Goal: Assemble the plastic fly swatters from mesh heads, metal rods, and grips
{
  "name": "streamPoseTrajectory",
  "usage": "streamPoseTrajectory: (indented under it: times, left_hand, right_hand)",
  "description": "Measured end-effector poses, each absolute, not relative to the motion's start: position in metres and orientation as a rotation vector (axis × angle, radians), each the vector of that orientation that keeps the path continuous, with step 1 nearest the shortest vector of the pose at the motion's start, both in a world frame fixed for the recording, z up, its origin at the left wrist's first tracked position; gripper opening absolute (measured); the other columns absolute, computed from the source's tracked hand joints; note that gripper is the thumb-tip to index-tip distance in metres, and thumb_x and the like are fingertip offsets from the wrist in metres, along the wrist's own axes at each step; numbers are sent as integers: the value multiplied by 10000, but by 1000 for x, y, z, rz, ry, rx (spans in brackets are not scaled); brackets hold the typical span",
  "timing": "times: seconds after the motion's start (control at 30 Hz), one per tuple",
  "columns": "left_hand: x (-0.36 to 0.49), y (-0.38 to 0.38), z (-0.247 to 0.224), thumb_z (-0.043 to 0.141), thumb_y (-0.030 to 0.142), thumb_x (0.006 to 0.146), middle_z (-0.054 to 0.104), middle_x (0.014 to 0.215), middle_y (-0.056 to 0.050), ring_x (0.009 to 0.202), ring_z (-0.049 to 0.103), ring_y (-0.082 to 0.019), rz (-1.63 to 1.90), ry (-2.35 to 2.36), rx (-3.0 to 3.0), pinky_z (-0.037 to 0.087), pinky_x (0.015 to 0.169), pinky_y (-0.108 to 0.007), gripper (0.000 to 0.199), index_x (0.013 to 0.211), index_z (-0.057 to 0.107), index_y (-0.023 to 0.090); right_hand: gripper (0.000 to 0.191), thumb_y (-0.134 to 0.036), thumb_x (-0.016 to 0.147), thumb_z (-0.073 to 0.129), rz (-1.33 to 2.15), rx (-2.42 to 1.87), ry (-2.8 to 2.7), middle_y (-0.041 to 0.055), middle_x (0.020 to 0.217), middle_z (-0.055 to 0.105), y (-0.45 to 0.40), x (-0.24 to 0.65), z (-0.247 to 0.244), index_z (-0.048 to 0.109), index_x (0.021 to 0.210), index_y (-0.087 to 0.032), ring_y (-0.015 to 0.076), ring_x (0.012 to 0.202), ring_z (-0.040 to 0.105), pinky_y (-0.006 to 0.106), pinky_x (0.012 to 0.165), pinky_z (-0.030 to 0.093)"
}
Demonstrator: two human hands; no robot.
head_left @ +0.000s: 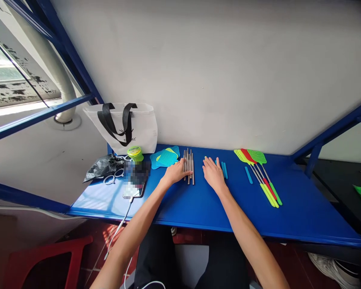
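Several thin metal rods (188, 164) lie side by side, upright in the view, on the blue tabletop. My left hand (177, 171) is at their left side, its thumb across the lower rods and its fingers curled against them. To the right, my right hand (213, 173) rests palm down with fingers stretched out and a little apart. Blue handle sleeves (225, 170) show beside its thumb; whatever lies under the palm is hidden. Left of the rods are blue and yellow fly-swatter heads (165, 157), stacked flat.
Assembled fly swatters (263, 176) in yellow, red and green lie at right, near a single blue sleeve (248, 175). A white tote bag (141, 126), green tub (135, 153), black plastic bag (100, 167) and charging phone (135, 188) stand or lie left. Blue frame bars border both sides.
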State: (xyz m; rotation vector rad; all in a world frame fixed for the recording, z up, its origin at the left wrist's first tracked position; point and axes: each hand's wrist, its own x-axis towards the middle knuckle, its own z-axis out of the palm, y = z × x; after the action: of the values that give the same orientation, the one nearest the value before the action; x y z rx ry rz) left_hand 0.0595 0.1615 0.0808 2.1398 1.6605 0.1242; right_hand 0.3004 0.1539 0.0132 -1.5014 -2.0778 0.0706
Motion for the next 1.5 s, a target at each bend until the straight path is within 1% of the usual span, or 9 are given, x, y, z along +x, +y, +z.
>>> streamPoseTrajectory:
  times: [0.2, 0.33, 0.43, 0.63, 0.77, 0.9, 1.13, 1.4, 1.5]
  left_hand:
    - [51, 165, 79, 761, 694, 943, 722, 1439, -204, 1386, 680, -391, 118, 1548, 2088, 539, 1026, -376, 896, 1631, 422, 232]
    - [55, 155, 83, 763, 851, 844, 507, 1688, -246, 1441, 632, -470, 62, 1544, 2142, 537, 1080, -442, 1166, 1740, 299, 268]
    - [59, 149, 87, 837, 854, 760, 462, 1699, -250, 1382, 666, -500, -42, 1490, 2235, 565, 1044, -460, 1351, 1806, 176, 310]
    - [62, 150, 82, 751, 863, 853, 606, 1490, -191, 1152, 778, -435, 1, 1447, 2406, 594, 958, -428, 1083, 1758, 368, 408]
    - [65, 153, 78, 654, 852, 937, 664, 1379, -170, 1110, 787, -405, 43, 1467, 2453, 592, 930, -399, 955, 1741, 412, 399]
    - [68, 154, 80, 571, 810, 1012, 694, 1342, -161, 1134, 778, -401, 63, 1484, 2475, 582, 907, -386, 850, 1729, 443, 371]
    - [56, 161, 77, 753, 864, 855, 661, 1478, -173, 1231, 739, -442, 68, 1351, 2450, 563, 975, -420, 1150, 1788, 301, 369]
    - [53, 174, 61, 686, 772, 980, 734, 1369, -166, 1200, 757, -392, 208, 1308, 2482, 553, 942, -383, 887, 1702, 474, 301]
    - [56, 172, 63, 607, 803, 1009, 789, 1172, -155, 1122, 774, -375, 345, 1325, 2437, 546, 898, -365, 869, 1648, 517, 221]
  right_hand:
    - [435, -364, 1145, 423, -37, -1487, -2117, 173, 1518, 698, 120, 308, 22, 768, 1379, -239, 404, 1483, 585, 758, 1370, 117]
    - [432, -396, 1158, 391, -93, -1572, -2135, 201, 1405, 711, 126, 331, 27, 772, 1268, -225, 394, 1371, 632, 728, 1326, 261]
    - [443, -420, 1166, 364, -106, -1604, -2135, 194, 1372, 705, 137, 347, 28, 763, 1200, -231, 375, 1320, 641, 683, 1286, 341]
    - [455, -453, 1172, 370, -174, -1608, -2047, 182, 1381, 694, 146, 371, 39, 763, 1197, -226, 350, 1313, 630, 606, 1277, 329]
    - [479, -365, 1154, 317, -281, -1914, -1653, 213, 1329, 692, 133, 418, 45, 757, 1219, -189, 360, 1233, 623, 553, 1087, 451]
    - [438, -319, 1120, 365, -406, -2304, -1415, 240, 1314, 683, 104, 469, 38, 737, 1275, -147, 384, 1226, 583, 514, 963, 450]
    - [470, -347, 1169, 357, -321, -2600, -1598, 251, 1322, 699, 93, 482, 40, 696, 1394, -112, 371, 1249, 640, 488, 978, 459]
    - [356, -243, 1126, 463, 67, -2496, -1864, 195, 1162, 777, 103, 491, 65, 703, 1362, -128, 295, 1013, 764, 354, 832, 515]
    - [372, -231, 1104, 437, 151, -2428, -1798, 169, 1077, 766, 89, 492, 76, 732, 1315, -146, 271, 889, 744, 345, 747, 495]
